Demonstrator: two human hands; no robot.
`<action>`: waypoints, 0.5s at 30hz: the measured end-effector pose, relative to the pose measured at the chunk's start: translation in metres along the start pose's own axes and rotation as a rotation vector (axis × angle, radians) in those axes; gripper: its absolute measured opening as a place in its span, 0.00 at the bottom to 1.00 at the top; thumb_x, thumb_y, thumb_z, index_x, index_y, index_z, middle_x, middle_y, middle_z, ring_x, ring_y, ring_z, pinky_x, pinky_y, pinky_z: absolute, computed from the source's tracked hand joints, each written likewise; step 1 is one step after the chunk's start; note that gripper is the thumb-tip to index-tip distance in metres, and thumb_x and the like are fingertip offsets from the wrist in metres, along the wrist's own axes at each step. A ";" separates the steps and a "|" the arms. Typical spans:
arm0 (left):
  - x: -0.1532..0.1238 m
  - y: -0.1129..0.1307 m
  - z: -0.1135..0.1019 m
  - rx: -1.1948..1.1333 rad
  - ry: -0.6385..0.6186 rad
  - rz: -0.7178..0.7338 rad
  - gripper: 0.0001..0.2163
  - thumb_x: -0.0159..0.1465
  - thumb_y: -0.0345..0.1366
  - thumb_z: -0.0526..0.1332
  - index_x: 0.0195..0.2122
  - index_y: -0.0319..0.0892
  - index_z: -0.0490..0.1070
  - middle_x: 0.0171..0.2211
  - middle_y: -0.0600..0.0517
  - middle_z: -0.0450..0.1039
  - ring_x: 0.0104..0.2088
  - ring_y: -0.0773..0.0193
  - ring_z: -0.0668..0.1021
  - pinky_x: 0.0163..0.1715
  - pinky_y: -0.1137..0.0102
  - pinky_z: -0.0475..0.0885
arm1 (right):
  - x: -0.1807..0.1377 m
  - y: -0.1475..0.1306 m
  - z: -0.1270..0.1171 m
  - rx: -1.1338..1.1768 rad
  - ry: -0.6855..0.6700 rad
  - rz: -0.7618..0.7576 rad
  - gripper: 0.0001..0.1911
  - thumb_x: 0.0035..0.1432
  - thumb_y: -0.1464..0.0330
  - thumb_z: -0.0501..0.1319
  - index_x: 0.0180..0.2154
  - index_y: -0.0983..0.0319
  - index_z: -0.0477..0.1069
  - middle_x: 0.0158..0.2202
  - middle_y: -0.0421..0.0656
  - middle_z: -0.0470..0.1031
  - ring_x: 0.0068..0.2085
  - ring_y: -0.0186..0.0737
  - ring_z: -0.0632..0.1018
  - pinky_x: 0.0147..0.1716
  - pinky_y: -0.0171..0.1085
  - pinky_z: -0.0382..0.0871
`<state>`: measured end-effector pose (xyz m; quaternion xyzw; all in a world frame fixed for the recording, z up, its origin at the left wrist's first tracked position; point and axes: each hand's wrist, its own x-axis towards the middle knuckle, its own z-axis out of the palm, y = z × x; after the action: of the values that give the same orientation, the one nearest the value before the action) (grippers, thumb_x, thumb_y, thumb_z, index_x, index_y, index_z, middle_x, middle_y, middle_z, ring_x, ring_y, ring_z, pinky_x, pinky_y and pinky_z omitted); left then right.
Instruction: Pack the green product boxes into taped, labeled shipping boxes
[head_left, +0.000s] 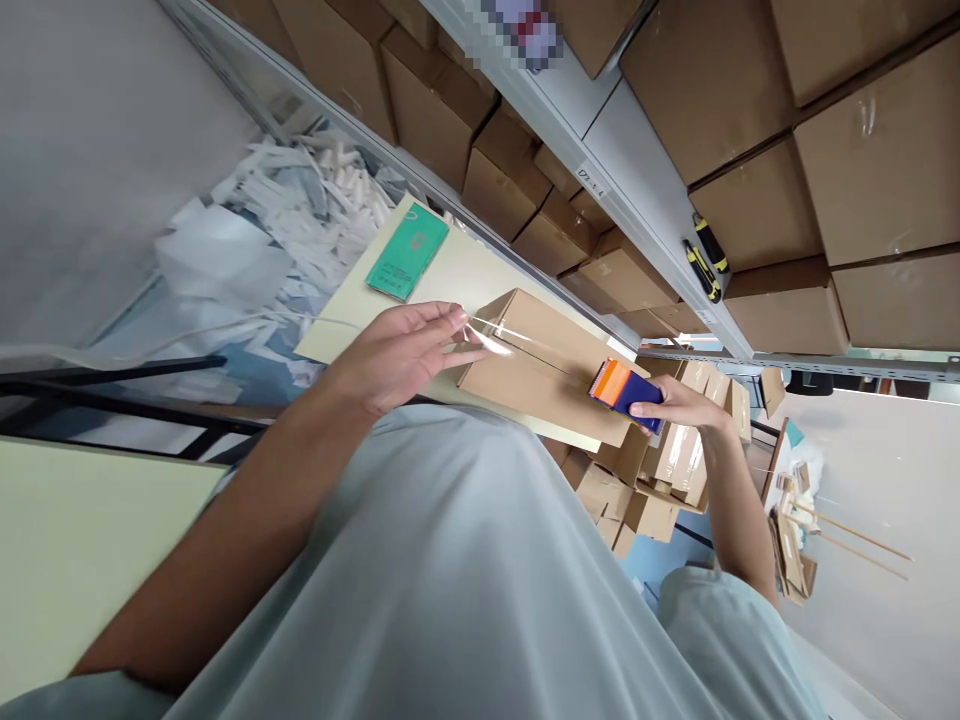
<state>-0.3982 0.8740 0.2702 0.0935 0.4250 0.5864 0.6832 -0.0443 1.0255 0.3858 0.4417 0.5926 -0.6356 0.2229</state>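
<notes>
My left hand [405, 355] pinches the end of a strip of clear tape [491, 343] between thumb and fingertips, over the left end of a closed cardboard box [555, 360]. The tape glints and its far part is hard to follow. In my right hand [686, 403] is an orange and dark blue tape dispenser [628, 393], held over the right end of the box. The box lies lengthwise on a pale table [337, 318], with a seam along its top. A green printed packet [407, 252] lies on the table beyond my left hand.
Metal shelving [600, 185] packed with cardboard boxes [720, 100] runs along the far side. Two yellow and black utility knives [703, 270] rest on its ledge. White scraps [300, 200] are heaped at the left, and more cartons [607, 495] stand low at the right.
</notes>
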 end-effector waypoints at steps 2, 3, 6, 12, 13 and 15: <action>0.001 0.000 -0.005 0.059 0.044 0.021 0.21 0.55 0.49 0.83 0.35 0.39 0.79 0.34 0.54 0.74 0.39 0.64 0.77 0.64 0.39 0.78 | 0.002 -0.001 0.001 -0.005 -0.012 0.005 0.31 0.58 0.40 0.75 0.34 0.60 0.72 0.24 0.37 0.77 0.24 0.34 0.78 0.23 0.32 0.73; 0.001 0.000 -0.007 0.092 0.071 0.031 0.21 0.54 0.49 0.83 0.35 0.39 0.79 0.34 0.54 0.75 0.39 0.65 0.77 0.65 0.40 0.78 | 0.002 -0.001 0.001 -0.009 -0.017 0.011 0.31 0.59 0.40 0.75 0.34 0.60 0.72 0.24 0.37 0.77 0.24 0.34 0.77 0.23 0.32 0.73; 0.004 0.000 -0.013 0.177 0.147 0.034 0.23 0.51 0.50 0.83 0.35 0.39 0.79 0.34 0.55 0.76 0.38 0.64 0.80 0.65 0.45 0.77 | 0.004 -0.004 0.001 -0.020 -0.022 0.035 0.31 0.59 0.40 0.74 0.35 0.60 0.73 0.24 0.37 0.77 0.24 0.34 0.77 0.24 0.32 0.74; 0.031 -0.016 -0.033 0.256 0.205 -0.008 0.22 0.47 0.51 0.84 0.32 0.42 0.79 0.32 0.53 0.78 0.36 0.62 0.80 0.54 0.57 0.80 | 0.010 -0.011 0.005 -0.042 -0.004 0.062 0.30 0.59 0.40 0.75 0.34 0.60 0.73 0.24 0.36 0.76 0.25 0.36 0.78 0.25 0.34 0.76; 0.038 -0.022 -0.036 0.267 0.204 -0.022 0.22 0.47 0.50 0.84 0.32 0.42 0.79 0.31 0.52 0.78 0.35 0.62 0.79 0.51 0.59 0.80 | 0.010 -0.012 0.005 -0.051 -0.006 0.065 0.30 0.58 0.41 0.75 0.33 0.60 0.73 0.24 0.36 0.76 0.25 0.36 0.78 0.25 0.34 0.76; 0.050 -0.036 -0.038 0.283 0.191 -0.065 0.23 0.45 0.51 0.84 0.31 0.41 0.79 0.30 0.51 0.78 0.34 0.62 0.77 0.47 0.62 0.78 | 0.011 -0.014 0.005 -0.063 -0.011 0.073 0.30 0.57 0.41 0.76 0.32 0.60 0.73 0.24 0.37 0.77 0.25 0.36 0.78 0.24 0.34 0.75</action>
<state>-0.4012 0.8931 0.2004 0.1187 0.5690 0.5045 0.6384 -0.0628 1.0260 0.3838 0.4522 0.5947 -0.6106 0.2628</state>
